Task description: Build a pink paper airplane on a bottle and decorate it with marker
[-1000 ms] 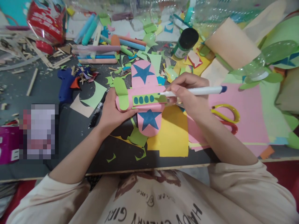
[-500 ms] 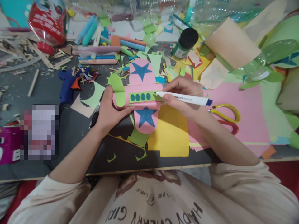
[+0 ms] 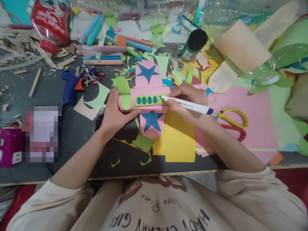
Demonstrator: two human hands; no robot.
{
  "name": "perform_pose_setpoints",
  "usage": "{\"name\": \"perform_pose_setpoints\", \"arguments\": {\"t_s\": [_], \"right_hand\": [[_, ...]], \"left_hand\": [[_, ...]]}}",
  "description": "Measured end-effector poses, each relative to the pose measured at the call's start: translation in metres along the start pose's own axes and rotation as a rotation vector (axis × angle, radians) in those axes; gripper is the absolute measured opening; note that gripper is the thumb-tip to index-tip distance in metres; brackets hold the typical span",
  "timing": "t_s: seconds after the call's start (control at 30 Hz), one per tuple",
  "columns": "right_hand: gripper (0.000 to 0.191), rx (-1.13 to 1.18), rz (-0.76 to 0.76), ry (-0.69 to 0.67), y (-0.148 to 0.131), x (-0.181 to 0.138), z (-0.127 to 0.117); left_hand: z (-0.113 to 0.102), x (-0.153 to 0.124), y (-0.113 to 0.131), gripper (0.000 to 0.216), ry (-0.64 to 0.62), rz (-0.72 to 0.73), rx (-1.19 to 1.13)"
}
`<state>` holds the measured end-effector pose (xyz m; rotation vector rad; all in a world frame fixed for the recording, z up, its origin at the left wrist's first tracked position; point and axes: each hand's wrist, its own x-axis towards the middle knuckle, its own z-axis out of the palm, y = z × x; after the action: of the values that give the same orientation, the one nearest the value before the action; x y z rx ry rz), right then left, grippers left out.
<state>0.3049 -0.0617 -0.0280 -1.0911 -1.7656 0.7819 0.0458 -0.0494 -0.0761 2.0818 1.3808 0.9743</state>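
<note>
A pink paper aeroplane (image 3: 147,93) with blue stars on its wings and a green strip of blue ovals along its body is held just above the dark table. My left hand (image 3: 115,113) grips its tail end, fingers wrapped round the body. My right hand (image 3: 186,102) pinches a white marker pen (image 3: 186,104) with a blue end; the tip touches the right end of the green strip.
Yellow paper (image 3: 179,138) and pink paper (image 3: 247,118) lie under my right arm, with yellow-and-red scissors (image 3: 231,120) on them. A blue glue gun (image 3: 68,88), a black pen (image 3: 99,117), coloured sticks, a green paint bottle (image 3: 193,45), paper scraps and plastic bottles crowd the back.
The pen has swung from pointing right and level to slanting down to the right. Its tip has shifted a little left along the green strip. My left hand keeps its grip.
</note>
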Motion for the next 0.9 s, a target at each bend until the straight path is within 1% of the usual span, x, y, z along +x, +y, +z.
{"name": "perform_pose_setpoints", "arguments": {"t_s": [0.1, 0.27, 0.5, 0.6, 0.67, 0.73, 0.83, 0.9], "right_hand": [[0.026, -0.006, -0.028, -0.009, 0.0001, 0.0007, -0.0002], [0.032, 0.003, 0.008, -0.042, -0.0007, 0.002, -0.0032], [0.028, 0.006, -0.041, -0.124, 0.0015, 0.0038, -0.0092], [0.029, 0.041, -0.05, -0.154, 0.0034, 0.0051, -0.0097], [0.029, 0.052, -0.04, -0.14, 0.0043, 0.006, -0.0093], [0.026, 0.063, -0.002, -0.099, 0.0043, 0.0068, -0.0087], [0.016, 0.15, 0.066, -0.026, 0.0027, 0.0072, -0.0078], [0.011, 0.189, 0.077, -0.008, 0.0016, 0.0065, -0.0071]], "left_hand": [[-0.0003, 0.0, 0.0005, 0.066, -0.003, -0.016, -0.01], [-0.0003, -0.0002, 0.0005, 0.066, -0.005, -0.011, -0.008], [0.0, -0.0005, 0.0002, 0.065, 0.001, -0.023, -0.009], [0.0001, -0.0001, 0.0015, 0.065, 0.011, -0.027, -0.014], [0.0005, -0.0001, 0.0015, 0.064, 0.014, -0.025, -0.012], [0.001, -0.0003, 0.0006, 0.063, 0.021, -0.028, -0.006], [0.0017, -0.0007, -0.0015, 0.062, 0.026, -0.037, -0.003], [0.0018, -0.0008, -0.0022, 0.062, 0.028, -0.039, -0.006]]}}
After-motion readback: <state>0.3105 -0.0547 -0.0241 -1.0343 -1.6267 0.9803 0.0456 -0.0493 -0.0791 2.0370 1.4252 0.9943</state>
